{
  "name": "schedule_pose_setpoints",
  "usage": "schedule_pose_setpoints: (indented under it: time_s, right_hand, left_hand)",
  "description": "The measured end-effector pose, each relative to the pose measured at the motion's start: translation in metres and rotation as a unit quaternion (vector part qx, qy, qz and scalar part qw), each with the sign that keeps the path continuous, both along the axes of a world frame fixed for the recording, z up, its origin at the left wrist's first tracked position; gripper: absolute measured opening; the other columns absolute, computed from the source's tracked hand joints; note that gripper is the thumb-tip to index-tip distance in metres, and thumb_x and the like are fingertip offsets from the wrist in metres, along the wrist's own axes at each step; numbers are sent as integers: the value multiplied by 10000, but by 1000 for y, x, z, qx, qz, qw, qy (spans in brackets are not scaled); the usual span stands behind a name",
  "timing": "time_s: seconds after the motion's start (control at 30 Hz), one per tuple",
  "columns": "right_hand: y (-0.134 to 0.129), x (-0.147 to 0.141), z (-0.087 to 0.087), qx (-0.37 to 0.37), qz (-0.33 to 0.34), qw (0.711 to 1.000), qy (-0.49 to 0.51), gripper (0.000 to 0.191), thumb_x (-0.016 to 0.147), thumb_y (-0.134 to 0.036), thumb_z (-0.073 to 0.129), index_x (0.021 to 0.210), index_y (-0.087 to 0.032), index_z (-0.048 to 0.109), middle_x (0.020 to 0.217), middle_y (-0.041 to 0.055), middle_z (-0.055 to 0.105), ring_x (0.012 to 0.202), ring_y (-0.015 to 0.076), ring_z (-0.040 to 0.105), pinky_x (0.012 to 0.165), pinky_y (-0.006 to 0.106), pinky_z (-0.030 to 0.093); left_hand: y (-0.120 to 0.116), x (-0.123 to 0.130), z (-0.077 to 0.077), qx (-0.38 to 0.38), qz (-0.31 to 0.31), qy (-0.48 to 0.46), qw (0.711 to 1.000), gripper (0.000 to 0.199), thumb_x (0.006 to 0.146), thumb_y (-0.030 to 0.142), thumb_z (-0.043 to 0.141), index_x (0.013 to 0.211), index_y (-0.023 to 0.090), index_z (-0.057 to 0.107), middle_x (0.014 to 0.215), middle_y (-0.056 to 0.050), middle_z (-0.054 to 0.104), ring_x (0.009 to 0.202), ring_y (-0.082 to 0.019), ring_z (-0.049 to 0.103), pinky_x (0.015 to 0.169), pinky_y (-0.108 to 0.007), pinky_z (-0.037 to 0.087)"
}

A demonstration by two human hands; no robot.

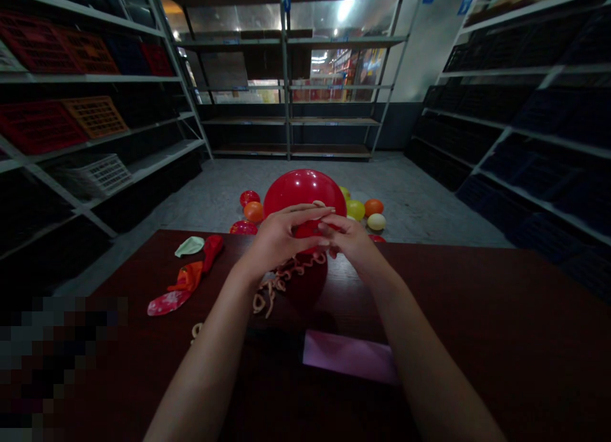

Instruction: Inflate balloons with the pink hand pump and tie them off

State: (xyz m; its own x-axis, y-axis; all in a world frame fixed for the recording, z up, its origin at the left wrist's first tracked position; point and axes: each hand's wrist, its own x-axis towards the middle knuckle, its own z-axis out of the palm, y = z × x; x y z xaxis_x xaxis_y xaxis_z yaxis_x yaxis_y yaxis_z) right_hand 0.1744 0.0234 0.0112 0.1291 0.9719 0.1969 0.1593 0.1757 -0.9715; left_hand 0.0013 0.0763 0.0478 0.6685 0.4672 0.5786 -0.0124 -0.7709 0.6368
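A large, inflated red balloon (pixel 305 190) is in front of me above the far edge of the dark brown table (pixel 453 314). My left hand (pixel 282 235) is closed at its near side, long fingers laid across toward the right. My right hand (pixel 352 238) meets it there with bent fingertips pinched together. The balloon's neck is hidden among the fingers. Below them lie curly beige strands (pixel 286 273). To the left are limp balloons: pale green (pixel 189 246), red (pixel 212 251), orange (pixel 189 276) and patterned pink (pixel 167 303). A flat pink-purple strip (pixel 348 356) lies between my forearms.
Beyond the table, several small inflated balloons rest on the grey floor, among them an orange balloon (pixel 253 211) and a yellow-green balloon (pixel 356 210). Shelving with crates (pixel 95 116) stands left, another dark rack (pixel 539 111) right, and a metal rack (pixel 286 120) at the back.
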Motion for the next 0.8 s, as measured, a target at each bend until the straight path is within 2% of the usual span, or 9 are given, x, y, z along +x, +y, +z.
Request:
schedule_pose_setpoints:
  time_s: [0.07,0.17,0.33,0.43,0.57,0.7,0.8]
  right_hand:
    - [-1,0,0,-24,7,999,46,250,872,-466,656,984,-255,731,819,27,734,613,161,674,558,294,546]
    - [-2,1,-1,-36,31,995,91,256,855,-452,677,1009,-252,721,844,33,752,631,164,694,514,259,512]
    - [-1,2,-1,-16,56,991,118,265,819,-442,719,1002,-252,725,900,36,760,601,145,669,479,252,468]
    - [-3,2,1,-14,70,990,121,348,824,-448,728,1125,-272,719,861,27,757,571,137,640,465,253,435]
    - [-9,-2,8,-26,75,988,136,493,857,-507,694,1303,-302,650,824,23,760,558,156,648,448,251,376]
    - [-16,-6,20,-73,119,978,155,584,913,-634,537,1405,-321,552,807,24,766,588,179,688,472,246,378]
    - [-18,-8,27,-97,133,971,174,687,916,-770,351,1344,-276,563,791,41,756,561,189,685,447,244,368]
  left_hand:
    - [5,-4,0,-12,16,-6,1000,506,829,229,799,1319,305,701,1363,-73,679,1295,-249,609,1155,-468,448]
    - [11,-6,-2,-25,25,-15,999,508,826,206,794,1318,296,703,1353,-78,685,1277,-246,622,1146,-460,458]
    - [8,0,-6,16,21,-40,999,405,844,212,780,1241,288,748,1257,-73,736,1181,-229,681,1070,-418,522]
    - [3,5,-10,45,47,-67,996,278,896,176,707,1137,284,793,1183,-66,765,1106,-211,715,1004,-378,559]
    - [-1,13,-16,78,110,-118,984,231,925,168,661,1053,282,816,1090,-51,789,1012,-200,741,931,-351,585]
    - [-5,17,-21,132,172,-159,963,236,944,162,634,1067,267,807,1029,-44,796,963,-186,744,896,-327,587]
    - [-7,16,-23,231,182,-123,948,248,976,171,592,1119,237,784,1054,-55,792,979,-180,738,886,-310,576]
